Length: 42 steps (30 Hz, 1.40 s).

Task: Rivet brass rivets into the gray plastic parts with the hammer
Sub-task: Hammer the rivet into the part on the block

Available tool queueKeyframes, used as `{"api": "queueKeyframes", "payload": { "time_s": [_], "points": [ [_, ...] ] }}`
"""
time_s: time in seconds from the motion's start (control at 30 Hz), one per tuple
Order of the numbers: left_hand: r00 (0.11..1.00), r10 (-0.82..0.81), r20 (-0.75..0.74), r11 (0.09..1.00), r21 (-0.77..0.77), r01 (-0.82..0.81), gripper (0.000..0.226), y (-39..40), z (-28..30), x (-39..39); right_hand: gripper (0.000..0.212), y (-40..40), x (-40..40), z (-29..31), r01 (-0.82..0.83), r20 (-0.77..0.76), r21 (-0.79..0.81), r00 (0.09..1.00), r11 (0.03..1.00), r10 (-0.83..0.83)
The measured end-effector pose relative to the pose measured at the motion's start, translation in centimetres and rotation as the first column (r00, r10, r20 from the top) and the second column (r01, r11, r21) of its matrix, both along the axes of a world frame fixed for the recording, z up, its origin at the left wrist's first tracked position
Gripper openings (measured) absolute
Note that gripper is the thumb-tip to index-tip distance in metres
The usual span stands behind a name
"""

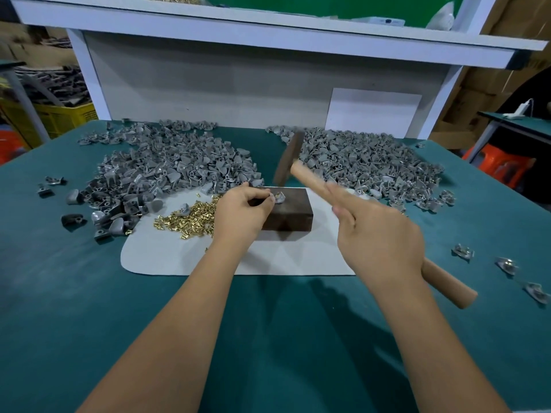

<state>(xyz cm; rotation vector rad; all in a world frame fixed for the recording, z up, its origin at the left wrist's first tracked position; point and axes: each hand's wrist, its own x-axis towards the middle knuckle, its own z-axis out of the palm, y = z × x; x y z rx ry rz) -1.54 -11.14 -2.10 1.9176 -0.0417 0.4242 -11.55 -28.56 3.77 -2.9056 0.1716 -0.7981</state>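
The step in hand looks like the strike itself: a gray part (280,198) with a brass rivet (278,194) standing in it sits on top of the dark block (293,214), toward its far left corner; the left hand (243,211) pinches the part at its left edge, fingertips just beside the rivet; the right hand (377,234) has its grip curled round the wooden handle of the hammer (290,158), index finger laid along it, the head raised and blurred above the block's far edge; a good blow should land square on the rivet, short and straight down, since a slanted one could bend it or catch the pinching fingers; the block's top is small, so the part should stay flat and away from its rim; loose rivets (186,219) lie left of the block on the pale mat (167,257), with part piles (167,162) beyond the block to both sides; the tabletop (74,293) nearer than the block looks open, so the swinging arm seems to have room.
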Motion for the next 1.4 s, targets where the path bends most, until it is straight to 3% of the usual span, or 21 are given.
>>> {"api": "queueKeyframes", "payload": {
  "time_s": [0.07,0.2,0.33,0.47,0.57,0.73,0.87,1.0,1.13,1.3,1.4],
  "points": [
    [1.0,0.004,-0.002,1.0,0.011,-0.004,0.011,0.1,0.1,0.0,0.038,-0.2,0.2,0.3,0.011,-0.047,-0.03,0.999,0.999,-0.012],
    [1.0,0.016,-0.008,1.0,-0.007,-0.016,0.011,-0.1,0.2,-0.2,0.038,0.2,0.0,0.7,0.025,0.054,0.038,0.998,0.999,-0.027],
    [1.0,0.005,-0.015,1.0,0.01,-0.004,0.014,0.1,0.4,-0.3,0.038,0.4,0.1,0.8,0.02,-0.031,-0.069,0.999,0.997,-0.023],
    [1.0,0.015,-0.015,1.0,-0.022,-0.016,0.013,0.0,0.4,-0.3,0.038,0.3,0.0,1.6,0.054,0.091,0.004,0.994,0.999,-0.055],
    [1.0,0.013,-0.019,1.0,-0.006,-0.013,0.014,0.0,0.4,-0.4,0.039,0.5,-0.1,1.1,0.021,0.007,-0.104,1.0,0.994,-0.021],
    [0.999,0.033,-0.036,0.999,-0.019,-0.033,0.013,-0.1,0.4,-0.5,0.039,0.9,-0.3,1.1,0.052,0.04,-0.011,0.998,0.999,-0.051],
    [1.0,0.021,-0.007,0.998,0.059,-0.02,0.017,0.1,0.6,-0.5,0.038,1.0,-0.1,1.3,0.029,-0.027,-0.102,0.999,0.994,-0.032],
    [0.999,0.049,-0.021,0.999,-0.004,-0.049,0.014,-0.2,0.5,-0.4,0.038,1.0,-0.1,1.5,0.075,0.092,-0.06,0.993,0.995,-0.07],
    [1.0,0.028,-0.006,0.999,0.031,-0.028,0.019,0.0,0.6,-0.5,0.039,1.1,-0.3,1.0,0.027,-0.004,-0.177,1.0,0.984,-0.028],
    [0.998,0.055,-0.008,0.998,0.024,-0.055,0.015,-0.1,0.2,-0.2,0.038,1.0,-0.1,1.7,0.064,0.14,-0.06,0.989,0.996,-0.055],
    [1.0,0.02,0.001,1.0,-0.013,-0.02,0.013,-0.1,0.2,-0.3,0.041,1.0,-0.5,0.7,0.053,0.038,-0.13,0.998,0.99,-0.049]
  ]
}}
